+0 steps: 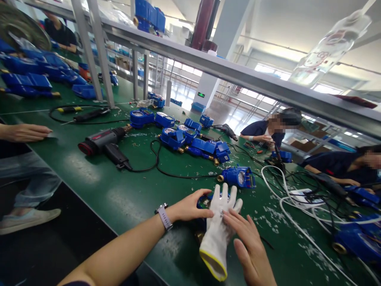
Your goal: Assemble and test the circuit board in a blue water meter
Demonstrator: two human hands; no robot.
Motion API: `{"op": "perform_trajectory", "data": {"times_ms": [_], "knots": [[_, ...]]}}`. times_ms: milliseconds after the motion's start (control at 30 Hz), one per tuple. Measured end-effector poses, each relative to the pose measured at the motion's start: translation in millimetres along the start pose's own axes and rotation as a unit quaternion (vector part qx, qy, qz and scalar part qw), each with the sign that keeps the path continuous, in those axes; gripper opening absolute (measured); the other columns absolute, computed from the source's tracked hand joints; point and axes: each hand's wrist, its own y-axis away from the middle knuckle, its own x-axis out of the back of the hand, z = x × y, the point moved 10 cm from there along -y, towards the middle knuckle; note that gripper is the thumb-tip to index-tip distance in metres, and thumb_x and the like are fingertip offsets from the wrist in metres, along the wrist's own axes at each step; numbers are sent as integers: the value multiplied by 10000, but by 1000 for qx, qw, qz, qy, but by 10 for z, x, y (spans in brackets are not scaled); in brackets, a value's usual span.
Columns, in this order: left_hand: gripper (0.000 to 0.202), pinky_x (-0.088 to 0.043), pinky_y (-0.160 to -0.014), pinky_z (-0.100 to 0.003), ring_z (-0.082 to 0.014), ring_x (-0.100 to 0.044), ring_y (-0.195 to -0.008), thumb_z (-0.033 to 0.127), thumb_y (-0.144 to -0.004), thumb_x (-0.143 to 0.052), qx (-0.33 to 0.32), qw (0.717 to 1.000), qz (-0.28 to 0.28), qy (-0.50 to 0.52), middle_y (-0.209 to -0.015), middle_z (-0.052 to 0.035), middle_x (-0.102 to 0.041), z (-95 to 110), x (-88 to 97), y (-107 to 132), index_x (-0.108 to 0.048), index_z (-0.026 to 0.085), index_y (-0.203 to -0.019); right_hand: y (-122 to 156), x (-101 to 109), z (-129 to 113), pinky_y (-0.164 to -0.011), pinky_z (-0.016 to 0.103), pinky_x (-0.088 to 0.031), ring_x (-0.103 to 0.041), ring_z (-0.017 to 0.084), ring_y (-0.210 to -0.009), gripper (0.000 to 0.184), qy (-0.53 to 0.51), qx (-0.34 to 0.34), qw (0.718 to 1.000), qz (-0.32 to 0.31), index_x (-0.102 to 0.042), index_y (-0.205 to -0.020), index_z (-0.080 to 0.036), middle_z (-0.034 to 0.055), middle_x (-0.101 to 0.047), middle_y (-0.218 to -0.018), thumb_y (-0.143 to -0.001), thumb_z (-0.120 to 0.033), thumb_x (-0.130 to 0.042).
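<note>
A white work glove (218, 226) with a yellow cuff lies flat on the green bench (119, 194). My left hand (190, 206), a watch on its wrist, has its fingers stretched out and touches the glove's left edge. My right hand (248, 242) lies open with its fingertips on the glove's right side. Under the glove and my left hand a blue water meter (204, 200) shows only partly. Another blue meter (238, 176) lies just beyond the glove.
A heat gun (104, 143) with a black cable lies at centre left. Several blue meters (190, 139) are clustered mid-bench, and more are stacked at far left (29, 75). White and black cables (297, 198) run on the right. Another person's hand (25, 132) rests at left; two seated people work at right.
</note>
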Motion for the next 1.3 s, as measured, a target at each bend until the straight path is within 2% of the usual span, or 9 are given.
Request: {"op": "perform_trajectory", "data": {"times_ms": [67,133,267,467,633,800,933,1167,1300], "knots": [[738,-400,-1087,-459,-298,-528,-1261,406,-731,-742,-3,1000,0,9,-1391,-154,-530,14,-33,26,-462,143,-1362,-72,11,1,-885,439,-525,-594,268,-1100,400,-3,-21,999,26,-509,-1347,-247,97,-586,-1229,-989,-388,-395],[729,-395,-1092,-451,-295,-518,-1267,396,-733,-742,-9,1000,10,12,-1392,-147,-527,48,-43,52,-461,146,-1357,-128,-27,-3,-801,372,-558,-607,249,-1031,386,11,-40,998,44,-559,-1302,-234,106,-562,-1182,-966,-400,-466],[652,-389,-1091,-441,-284,-523,-1245,339,-742,-727,-35,999,34,-4,-1345,-133,-555,147,-76,107,-486,152,-1318,-113,-125,42,-865,462,-528,-548,300,-1121,347,51,-88,992,70,-573,-1226,-206,128,-504,-1279,-948,-399,-498],[613,-439,-1049,-396,-259,-562,-1187,345,-716,-757,-124,989,36,-77,-1281,-119,-590,435,-280,165,-518,175,-1254,219,-77,202,-915,472,-476,-535,294,-1140,306,5,-193,975,114,-516,-1168,-206,123,-532,-1255,-949,-418,-487],[656,-396,-1085,-422,-269,-532,-1210,421,-690,-760,-203,965,-7,-163,-1269,-115,-597,716,-583,169,-518,193,-1256,617,-22,335,-920,491,-449,-501,305,-1163,242,-57,-278,946,157,-527,-1099,-207,146,-487,-1267,-940,-382,-473],[585,-243,-1163,-493,-284,-452,-1306,396,-739,-693,-268,926,-64,-257,-1300,-88,-585,931,-841,230,-524,237,-1276,819,-29,369,-893,474,-475,-507,287,-1132,156,-92,-298,933,179,-536,-1022,-205,150,-482,-1219,-913,-306,-486],[345,-358,-1092,-433,-263,-517,-1241,365,-816,-621,-319,881,-138,-322,-1371,-75,-531,1073,-1068,319,-626,255,-1143,893,12,404,-854,450,-491,-525,260,-1045,116,-115,-314,916,221,-500,-1013,-209,117,-499,-1105,-906,-242,-466],[405,-471,-971,-433,-276,-554,-1179,568,-804,-623,-287,868,-150,-376,-1294,-58,-593,1094,-1188,256,-642,238,-1038,976,65,336,-957,401,-447,-506,240,-1157,240,-171,-295,916,213,-630,-1087,-233,102,-484,-1229,-955,-238,-430],[449,-461,-1008,-454,-291,-529,-1230,481,-760,-699,-274,871,-141,-382,-1404,-89,-513,1043,-1192,231,-606,238,-1126,992,72,388,-921,376,-463,-540,226,-1092,217,-188,-310,904,228,-664,-986,-224,93,-497,-1197,-941,-240,-452]]}}
